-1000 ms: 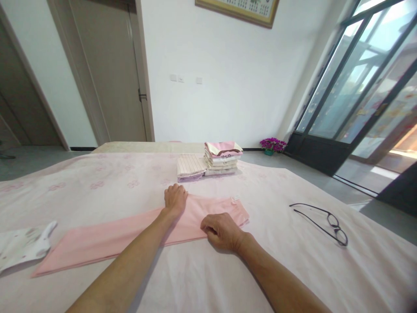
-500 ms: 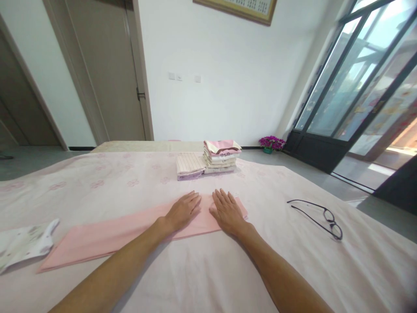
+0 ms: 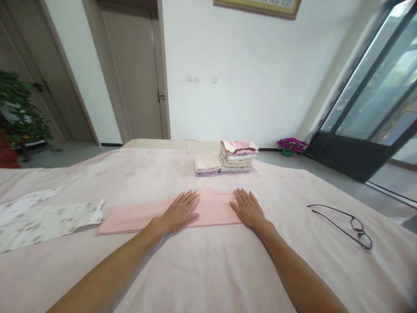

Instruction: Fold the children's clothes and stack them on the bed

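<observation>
A pink cloth (image 3: 213,211), folded into a long strip, lies across the pale pink sheet (image 3: 195,269) in front of me. My left hand (image 3: 180,211) rests flat on the middle of the strip, fingers stretched out. Near the strip's right end, my right hand (image 3: 249,208) also lies flat, covering part of that end. Between the two hands the pink surface looks smooth. Off to the left, a white patterned cloth (image 3: 55,222) lies close to the strip's left end.
Beyond my hands stand a stack of folded cloths (image 3: 237,158) and a lower striped folded cloth (image 3: 206,163). Black-framed glasses (image 3: 355,228) lie open on the right. Purple flowers (image 3: 291,145) sit past the far edge, and a leafy plant (image 3: 21,113) is at left.
My hands have spread farther apart along the pink cloth, both staying flat. The view has turned left, bringing in the plant and more of the patterned cloth.
</observation>
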Motion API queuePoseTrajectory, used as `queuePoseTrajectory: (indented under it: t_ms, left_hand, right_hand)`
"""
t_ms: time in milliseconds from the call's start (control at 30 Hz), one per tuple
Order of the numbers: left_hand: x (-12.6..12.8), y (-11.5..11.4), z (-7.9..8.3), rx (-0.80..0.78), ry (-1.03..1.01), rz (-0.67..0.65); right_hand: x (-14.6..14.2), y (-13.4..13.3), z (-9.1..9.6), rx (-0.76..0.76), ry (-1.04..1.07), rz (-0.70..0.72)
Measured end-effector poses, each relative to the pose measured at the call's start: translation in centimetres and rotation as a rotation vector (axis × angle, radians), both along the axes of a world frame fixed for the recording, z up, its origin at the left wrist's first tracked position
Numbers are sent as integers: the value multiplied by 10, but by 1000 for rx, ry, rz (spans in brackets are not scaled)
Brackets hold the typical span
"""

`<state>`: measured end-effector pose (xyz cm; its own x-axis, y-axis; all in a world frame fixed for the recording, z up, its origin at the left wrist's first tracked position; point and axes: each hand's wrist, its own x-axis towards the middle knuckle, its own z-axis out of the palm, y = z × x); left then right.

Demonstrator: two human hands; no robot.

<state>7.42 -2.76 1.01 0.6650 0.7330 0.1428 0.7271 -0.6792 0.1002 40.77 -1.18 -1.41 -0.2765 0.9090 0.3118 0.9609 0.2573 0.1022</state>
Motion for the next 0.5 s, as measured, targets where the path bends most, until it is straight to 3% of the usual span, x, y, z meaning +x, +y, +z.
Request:
queuePoseTrajectory:
  t_ms: [267,500]
  left_hand:
    - [-74,-30,5,-70,59,212]
    - [-142,-41,-3,-77,62,409]
  right_hand:
    - [11,12,-15,60,-106,22]
    - [9,10,-9,33,-154,10]
